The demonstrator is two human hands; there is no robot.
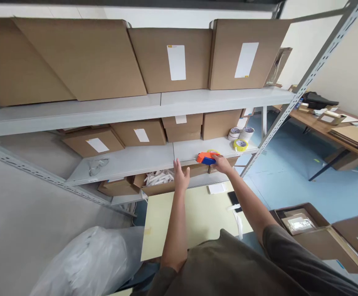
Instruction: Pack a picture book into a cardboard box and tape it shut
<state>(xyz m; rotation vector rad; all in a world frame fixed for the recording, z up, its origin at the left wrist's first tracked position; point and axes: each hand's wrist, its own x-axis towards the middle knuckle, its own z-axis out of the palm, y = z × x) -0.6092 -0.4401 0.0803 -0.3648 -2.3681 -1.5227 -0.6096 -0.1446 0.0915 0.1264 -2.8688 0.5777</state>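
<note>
In my right hand (223, 164) is an orange and blue tape dispenser (204, 158), held at the front edge of the middle shelf (154, 158). A bit of yellow shows behind it, perhaps a tape roll. My fingers close around its right end. My left hand (181, 176) is raised to the left of it, fingers apart and holding nothing, in front of the same shelf edge. Below both arms lies a pale yellow tabletop (163, 218). A yellow tape roll (240, 144) and white tape rolls (246, 134) sit at the shelf's right end.
Cardboard boxes (173, 61) line the upper shelf, with more on the middle one. An open box of white items (159, 177) stands on the lower shelf. A plastic bag (89, 263) is at lower left, open cartons (299, 222) at right, a desk (330, 127) beyond.
</note>
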